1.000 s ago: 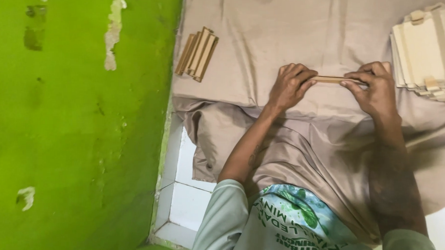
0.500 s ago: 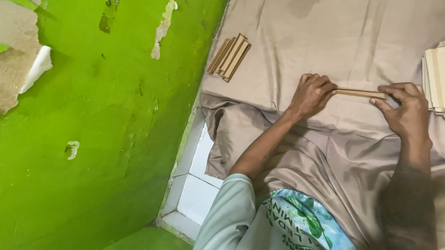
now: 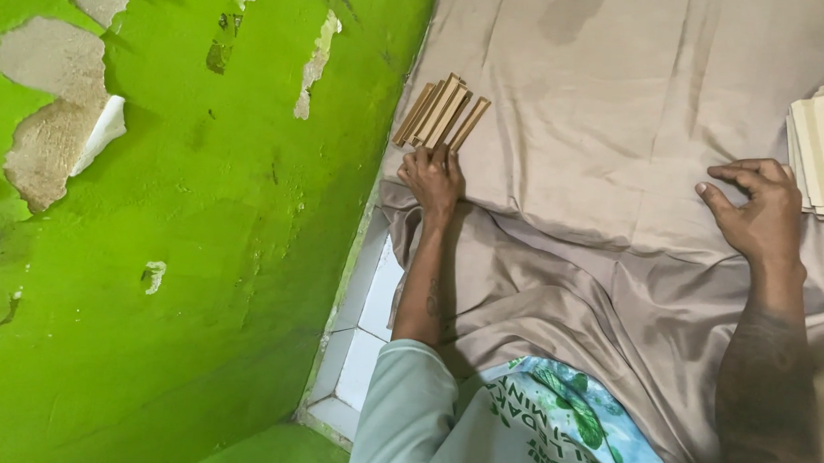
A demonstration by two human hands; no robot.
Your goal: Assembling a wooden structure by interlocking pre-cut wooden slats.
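Pale green sleeve (image 3: pixel 409 414) and a leaf-print shirt (image 3: pixel 565 427) sit nearest the camera; everything else I'll place off the beige cloth (image 3: pixel 609 115) that covers the whole work surface. That cloth bunches into loose folds at its near edge, probably just slack hanging over the lap; beyond the folds it lies flat. On the cloth's left edge, the left hand (image 3: pixel 433 178) reaches forward, fingers pressed together and tips touching the near ends of a bundle of thin wooden sticks (image 3: pixel 440 112); the sticks lie side by side, angled away, so they look pushed into a tidy row rather than gripped; nothing's clamped that I can see. On the cloth's right side, the right hand (image 3: pixel 758 212) rests palm down, fingers loosely spread and curled, holding nothing; it's just beside a stack of pale flat boards (image 3: pixel 820 158) at the cloth's right edge, which run out of view. Left of the cloth there's a strip of white tile (image 3: pixel 366 352), then a bright green wall (image 3: pixel 159 295) with peeling paint patches.
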